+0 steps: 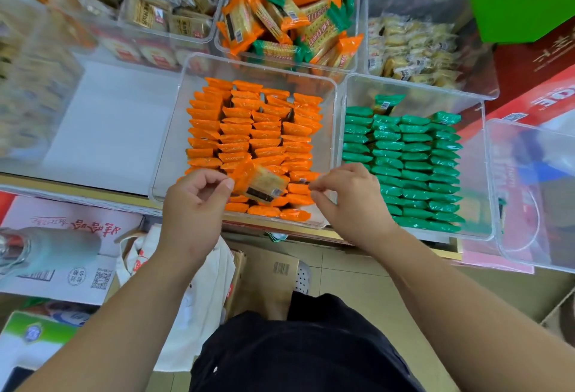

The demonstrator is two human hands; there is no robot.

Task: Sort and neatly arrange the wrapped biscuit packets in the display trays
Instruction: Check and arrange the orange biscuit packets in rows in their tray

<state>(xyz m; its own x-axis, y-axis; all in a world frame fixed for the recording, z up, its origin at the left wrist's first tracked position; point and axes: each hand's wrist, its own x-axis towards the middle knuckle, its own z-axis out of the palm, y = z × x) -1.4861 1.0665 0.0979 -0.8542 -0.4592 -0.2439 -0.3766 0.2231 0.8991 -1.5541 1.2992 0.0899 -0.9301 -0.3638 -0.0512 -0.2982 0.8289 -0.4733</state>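
Note:
A clear tray [174, 149] in the middle holds several rows of orange biscuit packets [236, 130] standing on edge. To its right, another clear tray [476, 173] holds rows of green packets [413, 158]. One orange biscuit packet [259, 184] lies tilted over the near rows of the orange tray. My left hand [193, 201] pinches its left end between thumb and fingers. My right hand [345, 195] hovers at the packet's right side with fingertips pinched together; whether they hold anything is unclear. Behind, a tray [354, 58] holds a mixed heap of orange and green packets [289, 15].
Other clear trays of pale wrapped biscuits stand at the back left [155, 15] and back right [413, 49]. An empty-looking clear bin [529, 198] sits at the far right. Cardboard boxes [62, 251] and a white bag [193, 282] lie on the floor below the shelf edge.

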